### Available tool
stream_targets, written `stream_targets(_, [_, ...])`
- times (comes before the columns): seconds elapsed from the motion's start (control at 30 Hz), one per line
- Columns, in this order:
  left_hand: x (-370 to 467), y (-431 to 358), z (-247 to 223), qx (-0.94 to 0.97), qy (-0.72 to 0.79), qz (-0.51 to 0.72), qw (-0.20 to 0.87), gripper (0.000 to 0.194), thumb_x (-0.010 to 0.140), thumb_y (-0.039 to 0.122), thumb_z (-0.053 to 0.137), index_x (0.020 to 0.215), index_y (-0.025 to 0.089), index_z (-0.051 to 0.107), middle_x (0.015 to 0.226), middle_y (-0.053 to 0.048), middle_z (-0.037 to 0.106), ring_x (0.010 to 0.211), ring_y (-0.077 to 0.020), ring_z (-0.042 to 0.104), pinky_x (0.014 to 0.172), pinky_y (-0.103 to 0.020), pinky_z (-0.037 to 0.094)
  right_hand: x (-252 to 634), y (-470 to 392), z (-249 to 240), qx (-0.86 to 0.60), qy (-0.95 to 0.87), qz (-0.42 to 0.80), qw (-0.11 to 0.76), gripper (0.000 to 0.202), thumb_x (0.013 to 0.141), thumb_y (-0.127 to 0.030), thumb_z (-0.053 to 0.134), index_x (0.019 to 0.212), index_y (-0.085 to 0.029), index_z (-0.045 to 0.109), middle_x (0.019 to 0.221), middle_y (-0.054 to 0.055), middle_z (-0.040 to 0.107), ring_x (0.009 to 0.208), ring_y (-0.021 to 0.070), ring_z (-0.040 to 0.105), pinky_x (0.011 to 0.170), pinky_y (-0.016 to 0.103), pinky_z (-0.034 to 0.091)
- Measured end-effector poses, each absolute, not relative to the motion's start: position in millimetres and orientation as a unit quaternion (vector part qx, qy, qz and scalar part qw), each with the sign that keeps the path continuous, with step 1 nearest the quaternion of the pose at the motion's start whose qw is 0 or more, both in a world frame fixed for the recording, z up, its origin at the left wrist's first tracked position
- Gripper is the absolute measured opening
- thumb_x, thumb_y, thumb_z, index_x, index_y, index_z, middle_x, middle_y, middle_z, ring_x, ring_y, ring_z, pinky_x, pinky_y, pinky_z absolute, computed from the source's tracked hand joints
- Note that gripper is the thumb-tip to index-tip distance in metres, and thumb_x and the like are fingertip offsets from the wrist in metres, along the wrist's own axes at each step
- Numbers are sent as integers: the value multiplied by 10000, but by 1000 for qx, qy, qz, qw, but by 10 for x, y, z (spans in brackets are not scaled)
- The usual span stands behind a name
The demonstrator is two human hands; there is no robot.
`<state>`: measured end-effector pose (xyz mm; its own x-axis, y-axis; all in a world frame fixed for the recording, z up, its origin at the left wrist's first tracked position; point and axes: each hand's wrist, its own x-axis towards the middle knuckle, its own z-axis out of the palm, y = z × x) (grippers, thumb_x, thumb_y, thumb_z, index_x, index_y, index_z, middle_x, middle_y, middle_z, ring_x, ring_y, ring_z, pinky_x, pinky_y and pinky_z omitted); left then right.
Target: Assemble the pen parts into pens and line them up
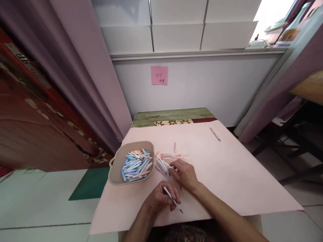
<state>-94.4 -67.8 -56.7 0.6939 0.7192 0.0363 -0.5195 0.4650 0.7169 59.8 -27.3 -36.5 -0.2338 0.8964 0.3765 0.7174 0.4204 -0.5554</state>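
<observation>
My left hand [163, 197], near the table's front edge, is closed around a slim white pen refill [173, 199] with a dark tip pointing down to the right. Just above it, my right hand [184, 174] rests with curled fingers at a bunch of white refills [163, 164]; what its fingertips pinch is hidden. A small dark tip shows beneath this hand. Behind it lies a row of clear, pink-patterned pen barrels [174, 156]. One short pink-patterned piece [175, 147] sits farther back.
At the left stands a beige basket [116, 181] holding many blue, white and peach pens. A single pen [215, 134] lies at the back right of the pink-covered table [227, 174]. A pink note [159, 75] is stuck to the wall. Purple curtains hang at both sides.
</observation>
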Motion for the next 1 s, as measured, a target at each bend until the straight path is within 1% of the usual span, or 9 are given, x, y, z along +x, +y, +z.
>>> stream_targets(0.07, [-961, -678, -586, 350, 121, 390, 843, 157, 574, 232, 823, 668, 147, 730, 688, -80, 705, 424, -123, 586, 359, -201, 422, 476, -241, -334, -512, -790, 124, 314, 132, 843, -322, 608, 917, -235, 674, 823, 19, 677, 741, 152, 624, 653, 225, 430])
stream_targets(0.1, [-968, -679, -596, 347, 119, 396, 842, 156, 578, 238, 822, 669, 155, 727, 683, -68, 699, 427, -116, 582, 360, -195, 424, 449, -225, -329, -514, -788, 122, 317, 129, 846, -322, 605, 912, -237, 676, 823, 18, 678, 740, 152, 624, 654, 226, 428])
stream_targets(0.2, [-982, -677, -619, 328, 136, 419, 836, 152, 605, 231, 810, 699, 166, 711, 645, -36, 675, 414, -87, 550, 351, -166, 409, 538, -180, -343, -556, -724, 140, 382, 160, 880, -321, 545, 889, -237, 681, 817, 13, 685, 713, 141, 620, 667, 227, 433])
stream_targets(0.27, [-982, -666, -618, 300, 181, 436, 829, 155, 653, 227, 786, 764, 161, 699, 613, -27, 664, 393, -66, 525, 345, -140, 385, 722, -151, -368, -602, -649, 167, 434, 191, 883, -333, 522, 875, -231, 684, 814, 10, 694, 677, 139, 614, 652, 230, 441])
stream_targets(0.33, [-971, -646, -600, 279, 236, 440, 820, 145, 719, 232, 742, 820, 148, 681, 584, -27, 658, 367, -52, 504, 336, -123, 361, 942, -135, -402, -638, -594, 187, 452, 219, 870, -367, 523, 845, -223, 686, 785, 10, 698, 637, 148, 605, 610, 239, 441])
stream_targets(0.47, [-937, -599, -546, 275, 291, 420, 815, 126, 800, 244, 666, 850, 129, 651, 585, -35, 658, 346, -56, 498, 316, -129, 348, 1243, -167, -491, -679, -553, 197, 441, 231, 841, -404, 539, 813, -230, 689, 731, 0, 690, 607, 158, 594, 578, 251, 430])
stream_targets(0.67, [-939, -582, -522, 257, 293, 455, 801, 118, 798, 223, 672, 858, 124, 649, 603, -25, 651, 382, -41, 506, 352, -111, 370, 1236, -201, -608, -675, -576, 187, 421, 240, 842, -387, 515, 816, -234, 698, 774, 12, 694, 640, 164, 598, 597, 261, 431])
stream_targets(0.8, [-952, -584, -524, 248, 303, 470, 791, 133, 790, 223, 681, 877, 128, 647, 623, -22, 652, 399, -46, 513, 356, -117, 379, 1238, -165, -589, -674, -593, 164, 408, 221, 850, -355, 509, 838, -241, 697, 800, 11, 692, 673, 167, 601, 618, 264, 426])
stream_targets(1.0, [-940, -575, -507, 235, 313, 474, 789, 140, 798, 205, 672, 908, 123, 643, 654, -25, 655, 445, -47, 534, 382, -112, 393, 1280, -210, -559, -658, -616, 143, 408, 195, 863, -343, 528, 823, -248, 694, 788, 1, 677, 658, 148, 599, 608, 251, 425])
